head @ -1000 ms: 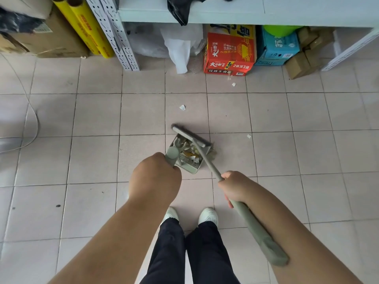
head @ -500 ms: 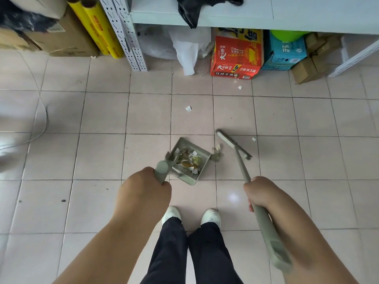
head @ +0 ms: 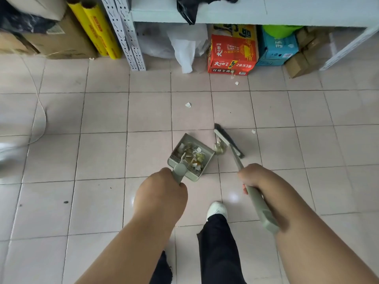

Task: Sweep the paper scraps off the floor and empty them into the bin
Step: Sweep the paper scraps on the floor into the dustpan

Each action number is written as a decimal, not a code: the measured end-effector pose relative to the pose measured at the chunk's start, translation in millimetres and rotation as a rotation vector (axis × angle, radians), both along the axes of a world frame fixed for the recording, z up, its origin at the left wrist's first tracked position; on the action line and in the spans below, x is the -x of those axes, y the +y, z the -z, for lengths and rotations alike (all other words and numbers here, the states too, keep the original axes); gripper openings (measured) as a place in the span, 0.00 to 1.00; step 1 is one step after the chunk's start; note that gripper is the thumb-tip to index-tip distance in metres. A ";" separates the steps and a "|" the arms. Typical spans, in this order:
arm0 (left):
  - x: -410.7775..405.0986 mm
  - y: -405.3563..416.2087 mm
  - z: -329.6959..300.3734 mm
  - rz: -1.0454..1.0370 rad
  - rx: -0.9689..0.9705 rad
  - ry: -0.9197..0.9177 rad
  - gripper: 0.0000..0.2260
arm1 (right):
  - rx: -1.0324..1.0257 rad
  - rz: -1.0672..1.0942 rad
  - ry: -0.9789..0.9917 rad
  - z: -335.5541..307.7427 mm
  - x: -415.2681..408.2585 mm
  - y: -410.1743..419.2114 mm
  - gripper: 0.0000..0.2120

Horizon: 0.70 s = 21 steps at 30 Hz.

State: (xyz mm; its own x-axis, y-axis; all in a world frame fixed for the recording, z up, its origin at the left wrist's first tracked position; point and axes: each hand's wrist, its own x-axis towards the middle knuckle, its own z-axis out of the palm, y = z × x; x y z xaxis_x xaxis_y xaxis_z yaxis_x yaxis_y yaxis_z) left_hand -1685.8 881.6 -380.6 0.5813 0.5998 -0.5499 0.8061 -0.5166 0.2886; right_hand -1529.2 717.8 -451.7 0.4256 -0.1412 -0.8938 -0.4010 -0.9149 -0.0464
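Observation:
My left hand [head: 161,196] grips the handle of a grey-green dustpan [head: 207,155] that rests on the tiled floor and holds a heap of paper scraps [head: 191,155]. My right hand [head: 255,177] grips the handle of a matching broom [head: 228,143], whose head lies just right of the pan. A crumpled scrap [head: 219,148] sits between broom head and pan. Loose white scraps lie farther out: one scrap [head: 188,105] ahead, one scrap [head: 253,131] right of the broom, one scrap [head: 236,83] by the red box. No bin is in view.
A white shelf unit [head: 246,15] stands ahead with a red carton [head: 231,52], a blue box [head: 276,50], brown boxes [head: 301,58] and a white plastic bag [head: 184,50] beneath it. Yellow rolls [head: 98,33] and cardboard boxes stand at left. A cable [head: 41,111] trails over the left floor.
The broom head swung from over the dustpan to its right side. The view shifted back a little, and my left foot has dropped out of sight behind my arm.

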 end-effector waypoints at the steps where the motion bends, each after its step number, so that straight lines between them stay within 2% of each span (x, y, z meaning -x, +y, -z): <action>1: 4.2 -1.4 0.5 0.026 -0.004 -0.010 0.08 | -0.012 0.024 -0.010 2.2 5.9 1.2 0.12; 5: 15.8 0.0 1.9 0.077 -0.008 -0.043 0.05 | -0.077 0.116 -0.064 14.9 41.3 5.3 0.10; 8: 16.3 3.8 2.2 0.081 -0.005 -0.053 0.02 | -0.052 0.085 -0.007 11.7 61.9 14.5 0.08; 11: 19.4 4.0 1.7 0.080 -0.002 -0.060 0.03 | -0.106 0.022 -0.011 0.7 67.7 14.3 0.09; 14: 20.9 4.1 1.0 0.085 -0.012 -0.054 0.05 | -0.182 0.063 -0.037 -19.2 72.3 -3.6 0.08; 21: 30.5 4.4 -10.1 0.067 -0.059 -0.086 0.05 | -0.196 0.012 -0.102 -36.6 85.9 -24.7 0.06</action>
State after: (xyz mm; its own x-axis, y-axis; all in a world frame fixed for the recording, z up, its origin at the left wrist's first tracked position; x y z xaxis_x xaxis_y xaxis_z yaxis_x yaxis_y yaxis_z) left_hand -1716.2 885.9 -370.5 0.6645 0.5880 -0.4611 0.7429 -0.5865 0.3226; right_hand -1615.1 693.1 -415.1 0.5149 0.0256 -0.8569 -0.3955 -0.8797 -0.2640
